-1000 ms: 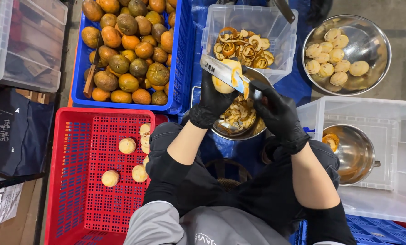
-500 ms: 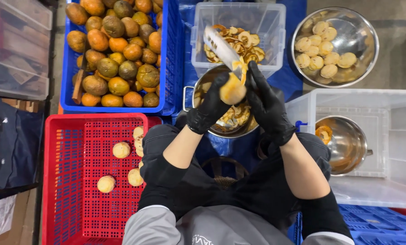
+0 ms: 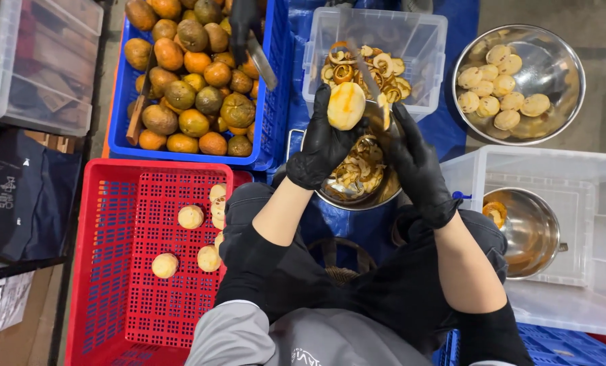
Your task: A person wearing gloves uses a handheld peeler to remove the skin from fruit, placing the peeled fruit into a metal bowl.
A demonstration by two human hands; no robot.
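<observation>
Left hand (image 3: 325,142), in a black glove, closed around a pale yellow, mostly peeled round fruit (image 3: 346,106), held up over the steel bowl of peel scraps (image 3: 357,177) at centre. Right hand (image 3: 417,165), also black-gloved, gripping a thin knife (image 3: 365,73); blade blurred, lying against the right side of the fruit. Hands close together, nearly touching.

Far of the hands: clear plastic tub (image 3: 374,54) with curled orange peel. Far right: round steel bowl of peeled pale fruits (image 3: 520,85). Right: clear bin holding a steel pot (image 3: 530,230). Far left: blue plastic crate of unpeeled orange-brown fruits (image 3: 194,81). Near left: red plastic crate (image 3: 123,257) with a few peeled fruits scattered in it.
</observation>
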